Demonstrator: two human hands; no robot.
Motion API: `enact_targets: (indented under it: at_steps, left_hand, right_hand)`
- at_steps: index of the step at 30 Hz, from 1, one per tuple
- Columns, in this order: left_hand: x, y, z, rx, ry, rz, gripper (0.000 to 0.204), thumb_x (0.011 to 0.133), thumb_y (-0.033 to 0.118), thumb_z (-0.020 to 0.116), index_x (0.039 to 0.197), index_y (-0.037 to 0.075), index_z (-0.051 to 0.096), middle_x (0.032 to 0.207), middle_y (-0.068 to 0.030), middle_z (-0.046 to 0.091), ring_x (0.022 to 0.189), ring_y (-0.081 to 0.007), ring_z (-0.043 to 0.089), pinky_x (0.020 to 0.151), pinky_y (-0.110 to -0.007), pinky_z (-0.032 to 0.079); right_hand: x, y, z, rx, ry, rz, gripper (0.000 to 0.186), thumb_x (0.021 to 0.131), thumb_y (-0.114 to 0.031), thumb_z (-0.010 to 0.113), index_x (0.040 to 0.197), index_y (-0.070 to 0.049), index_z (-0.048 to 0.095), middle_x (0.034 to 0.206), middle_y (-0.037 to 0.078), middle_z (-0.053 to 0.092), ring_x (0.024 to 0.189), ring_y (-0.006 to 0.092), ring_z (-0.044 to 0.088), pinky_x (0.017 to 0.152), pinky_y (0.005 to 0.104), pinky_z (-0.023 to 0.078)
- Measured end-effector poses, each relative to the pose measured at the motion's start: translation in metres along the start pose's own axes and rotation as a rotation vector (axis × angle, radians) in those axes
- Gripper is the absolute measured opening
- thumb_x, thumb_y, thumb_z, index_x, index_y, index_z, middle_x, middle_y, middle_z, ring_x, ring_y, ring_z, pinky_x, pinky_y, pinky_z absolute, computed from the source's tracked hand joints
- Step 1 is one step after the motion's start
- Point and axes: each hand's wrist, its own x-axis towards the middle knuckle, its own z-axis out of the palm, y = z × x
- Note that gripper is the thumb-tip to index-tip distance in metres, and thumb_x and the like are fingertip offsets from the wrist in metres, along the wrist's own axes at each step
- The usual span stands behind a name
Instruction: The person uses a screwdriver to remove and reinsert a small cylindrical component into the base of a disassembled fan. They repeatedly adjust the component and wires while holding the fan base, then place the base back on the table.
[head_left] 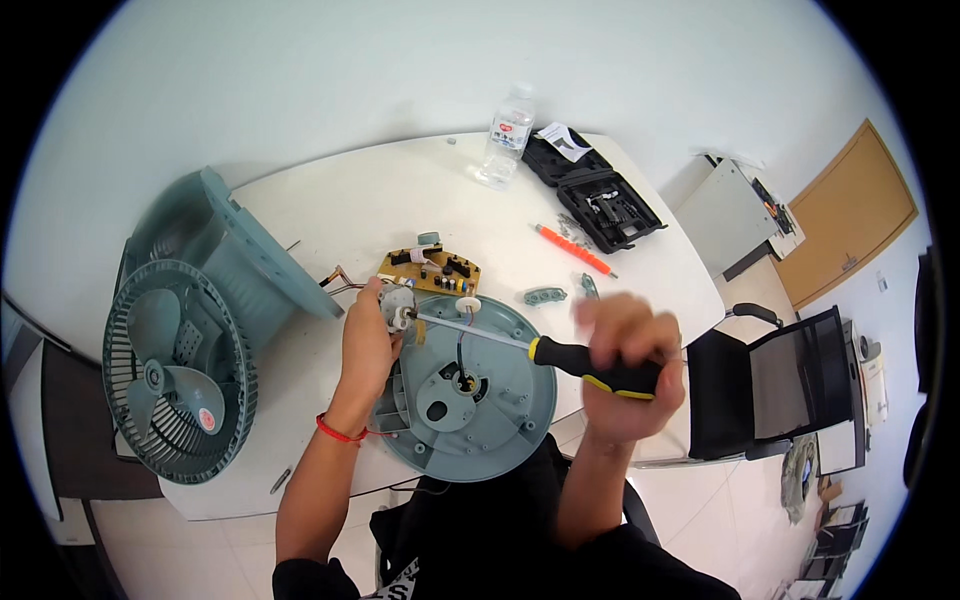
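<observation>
My left hand (368, 340) is closed round a small whitish motor-like part (399, 302) with wires. My right hand (630, 365), partly blurred, grips the black and yellow handle of a screwdriver (575, 358). Its shaft points left, and the tip meets the small part. Below both hands lies a round grey-green fan base (480, 400), inner side up, with a dark cable at its middle. Behind the small part is a brown circuit board (430, 272) with several components. On the left stands a fan housing (235, 260) with a caged propeller (165, 375).
A clear water bottle (507, 135) and an opened black tool case (600, 195) stand at the back of the white table (330, 200). An orange screwdriver (575, 250), loose screws and small grey-green pieces (545, 295) lie to the right. A black chair (770, 375) is beyond.
</observation>
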Motion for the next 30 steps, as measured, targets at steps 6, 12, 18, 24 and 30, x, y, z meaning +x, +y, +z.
enact_targets:
  at_steps: [6, 12, 18, 24, 30]
  left_hand:
    - [0.009, -0.012, 0.0, 0.218, 0.154, 0.295, 0.055, 0.106, 0.044, 0.034, 0.077, 0.001, 0.052, 0.064, -0.0025, 0.05, 0.059, -0.0141, 0.041, 0.056, -0.033, 0.034]
    - [0.003, -0.01, 0.001, 0.393, 0.141, 0.312, 0.06, 0.106, 0.043, 0.032, 0.075, -0.006, 0.048, 0.064, -0.0122, 0.048, 0.066, -0.0233, 0.044, 0.066, -0.041, 0.039]
    - [-0.007, -0.005, 0.01, 0.431, 0.144, 0.385, 0.059, 0.106, 0.04, 0.033, 0.073, -0.007, 0.047, 0.065, -0.0186, 0.052, 0.065, -0.0291, 0.048, 0.066, -0.044, 0.039]
    - [-0.008, -0.014, 0.012, 0.52, 0.121, 0.545, 0.056, 0.105, 0.036, 0.034, 0.074, -0.008, 0.048, 0.066, -0.0282, 0.051, 0.062, -0.0408, 0.046, 0.063, -0.05, 0.037]
    - [-0.006, -0.015, 0.008, 0.535, 0.078, 0.583, 0.056, 0.105, 0.034, 0.034, 0.072, -0.009, 0.048, 0.067, -0.0308, 0.051, 0.062, -0.0453, 0.046, 0.063, -0.053, 0.035]
  right_hand:
    - [0.0, -0.056, -0.026, -0.717, 0.087, 0.742, 0.035, 0.101, -0.028, 0.049, 0.098, 0.004, 0.064, 0.075, 0.004, 0.06, 0.065, 0.0076, 0.054, 0.058, 0.0229, 0.04]
    - [-0.025, -0.069, -0.044, -0.769, -0.172, 0.548, 0.025, 0.096, -0.015, 0.057, 0.112, 0.004, 0.063, 0.084, 0.007, 0.062, 0.066, 0.0106, 0.053, 0.063, 0.0241, 0.044]
    - [-0.054, -0.067, -0.066, -0.954, -0.348, 0.229, 0.025, 0.097, -0.016, 0.059, 0.112, 0.003, 0.061, 0.079, 0.007, 0.057, 0.067, 0.0148, 0.054, 0.064, 0.0284, 0.045]
    - [-0.064, -0.067, -0.048, -0.658, 0.174, 0.732, 0.027, 0.103, -0.024, 0.051, 0.1, 0.001, 0.063, 0.073, 0.002, 0.056, 0.055, 0.0071, 0.046, 0.051, 0.024, 0.039]
    - [-0.053, -0.074, -0.064, -1.099, -0.542, -0.017, 0.028, 0.083, -0.004, 0.07, 0.109, -0.003, 0.061, 0.076, 0.009, 0.061, 0.069, 0.0274, 0.057, 0.07, 0.0354, 0.049]
